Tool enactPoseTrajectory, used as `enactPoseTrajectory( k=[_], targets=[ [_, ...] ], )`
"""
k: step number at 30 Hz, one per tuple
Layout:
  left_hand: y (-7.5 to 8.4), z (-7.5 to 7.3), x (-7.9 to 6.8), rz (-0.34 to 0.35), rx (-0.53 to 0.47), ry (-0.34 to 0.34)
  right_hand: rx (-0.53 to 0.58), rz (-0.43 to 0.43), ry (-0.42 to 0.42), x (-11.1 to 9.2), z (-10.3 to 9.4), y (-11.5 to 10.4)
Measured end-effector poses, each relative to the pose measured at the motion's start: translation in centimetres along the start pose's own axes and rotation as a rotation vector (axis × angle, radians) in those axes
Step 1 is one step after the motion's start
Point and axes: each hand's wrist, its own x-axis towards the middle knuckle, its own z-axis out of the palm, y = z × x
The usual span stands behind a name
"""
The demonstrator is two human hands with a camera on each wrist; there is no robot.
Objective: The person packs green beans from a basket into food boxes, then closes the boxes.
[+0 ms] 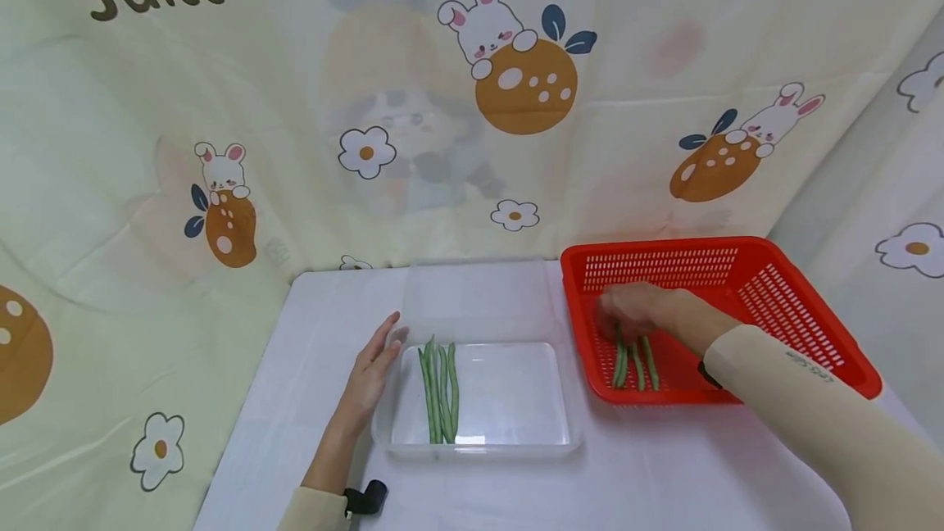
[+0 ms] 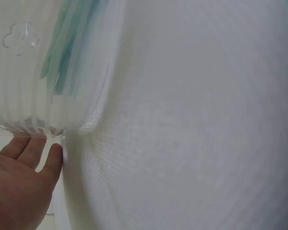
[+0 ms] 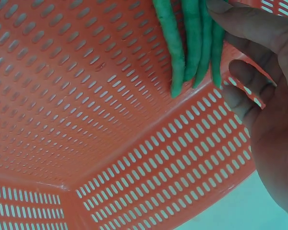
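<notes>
Four beans (image 1: 638, 367) run lengthwise from my nearer right hand (image 1: 636, 307) toward the near side of the basket (image 1: 686, 394); whether they're pinched, I can't tell.

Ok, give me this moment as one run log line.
Right hand: fingers at green beans in red basket, grip unclear | Left hand: at left side of clear container | Inside container: more green beans

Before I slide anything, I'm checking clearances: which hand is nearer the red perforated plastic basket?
Right. The right hand is inside the basket, at slender green beans; the left hand is outside it, farther left, beside the clear rectangular plastic box.
</notes>
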Motion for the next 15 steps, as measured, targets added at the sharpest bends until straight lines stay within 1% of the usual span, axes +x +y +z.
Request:
enactPoseTrajectory(
  k=[3,5,7,12,15],
  targets=[
    [0.0,0.1,0.0,0.000,-0.004,-0.001,-0.127,-0.074,-0.003,0.1,-0.3,0.2],
    [-0.1,0.1,0.0,-0.001,-0.002,-0.001,-0.149,-0.104,-0.006,0.1,-0.5,0.4],
    [-0.1,0.1,0.0,-0.001,0.000,-0.001,-0.185,-0.155,0.005,0.0,-0.7,0.5],
    [0.0,0.1,0.0,0.003,0.007,0.001,-0.178,-0.245,0.070,-0.5,-1.1,0.8],
    [0.0,0.1,0.0,0.001,0.001,-0.001,-0.153,-0.270,0.107,-0.9,-1.4,1.0]
  ],
)
